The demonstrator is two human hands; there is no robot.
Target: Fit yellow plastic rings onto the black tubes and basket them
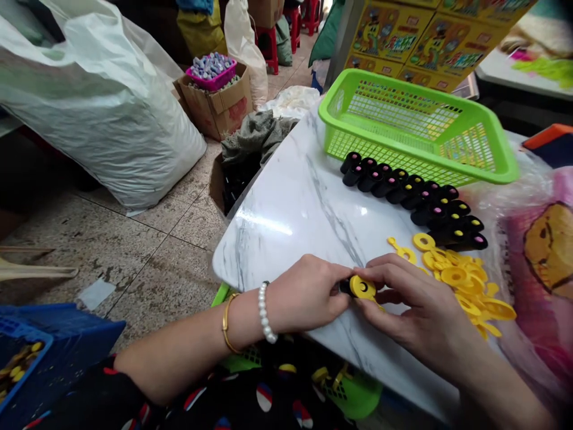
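Over the table's near edge, my left hand (308,292) is closed around a black plastic tube (344,286), most of it hidden by the fingers. My right hand (407,295) pinches a yellow ring-shaped piece (363,288) against the tube's end; a dark opening shows in the ring. To the right of that hand lies a loose heap of yellow plastic pieces (465,278), some round with a hole. Beyond them, black tubes with pink or yellow centres (403,185) stand close together in rows.
A green basket (329,113) sits at the back of the marble-patterned table (277,227). Pink plastic packaging (537,239) lies at right. On the floor at left are a large white sack (102,113), a cardboard box (224,107) and a blue crate (85,334).
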